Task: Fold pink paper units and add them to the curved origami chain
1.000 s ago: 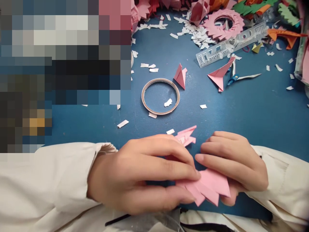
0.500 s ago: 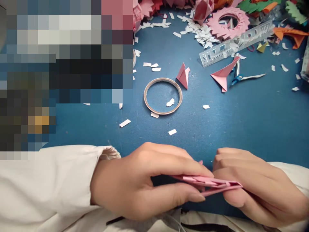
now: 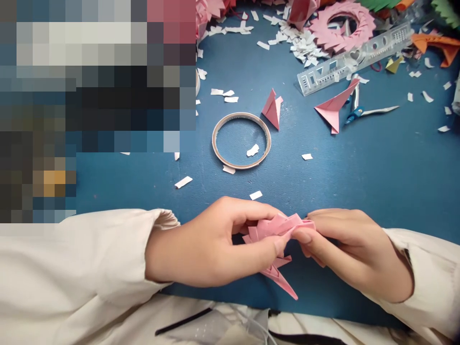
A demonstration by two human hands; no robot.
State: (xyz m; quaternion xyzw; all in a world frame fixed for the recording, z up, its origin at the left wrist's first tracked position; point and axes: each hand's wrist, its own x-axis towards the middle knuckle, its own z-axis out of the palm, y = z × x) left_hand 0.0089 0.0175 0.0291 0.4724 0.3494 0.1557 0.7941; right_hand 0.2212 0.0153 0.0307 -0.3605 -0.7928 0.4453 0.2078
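Observation:
Between my two hands is a pink folded-paper piece (image 3: 276, 227) made of several overlapping pleated units, with pointed ends sticking out below. My left hand (image 3: 215, 244) grips its left side, thumb in front and fingers behind. At the right end, my right hand (image 3: 348, 249) pinches the paper between thumb and fingers. Beyond the hands, a narrow tape roll (image 3: 214, 143) lies flat on the blue table. A small pink folded unit (image 3: 273, 110) stands just right of the roll. Farther right, another pink folded unit (image 3: 334, 108) rests against scissors (image 3: 359, 114).
A clear plastic ruler (image 3: 323, 76) lies at the back right, below a pink paper ring (image 3: 319, 31). Small white paper scraps (image 3: 305, 48) are heaped there and scattered about. An orange folded piece (image 3: 438, 43) is at the far right. The upper left is pixelated.
The pink paper piece has turned from edge-on to show its pleated face, with points now hanging below. Both hands have risen slightly, and the right hand has rotated to a thumb-and-finger pinch.

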